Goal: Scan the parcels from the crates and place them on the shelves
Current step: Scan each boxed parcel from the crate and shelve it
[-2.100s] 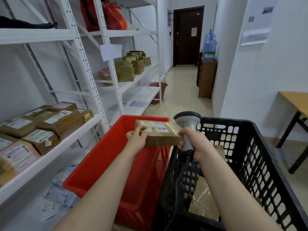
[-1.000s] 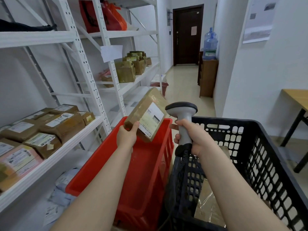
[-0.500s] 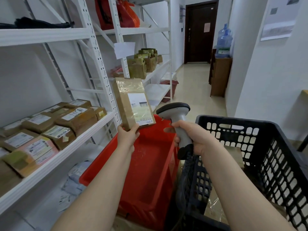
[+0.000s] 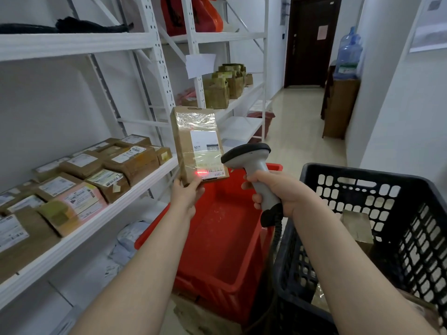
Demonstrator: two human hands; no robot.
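My left hand [image 4: 185, 195] grips the bottom edge of a brown taped parcel [image 4: 191, 139], held upright above the red crate [image 4: 219, 240] with its white label facing me. A red scan light glows on the label's lower edge. My right hand [image 4: 281, 193] grips the handle of a grey barcode scanner [image 4: 251, 163], whose head points at the parcel from the right, close to the label. A black crate [image 4: 377, 189] at the right holds a few brown parcels [image 4: 356, 227]. The white shelf [image 4: 96, 221] at the left carries several labelled parcels [image 4: 79, 189].
A second shelf bay further back holds brown boxes [image 4: 223, 87] and a paper sheet [image 4: 200, 65] on its post. Red bags [image 4: 193, 15] sit on the upper shelf. Grey mail bags [image 4: 127, 240] lie under the shelf. A corridor runs to a dark door [image 4: 310, 41]; a water bottle [image 4: 348, 55] stands on a wooden cabinet [image 4: 339, 107].
My left hand turned the parcel from flat to upright and lifted it, label toward me. The scanner swung left toward the label, and a red scan light now shows on it.
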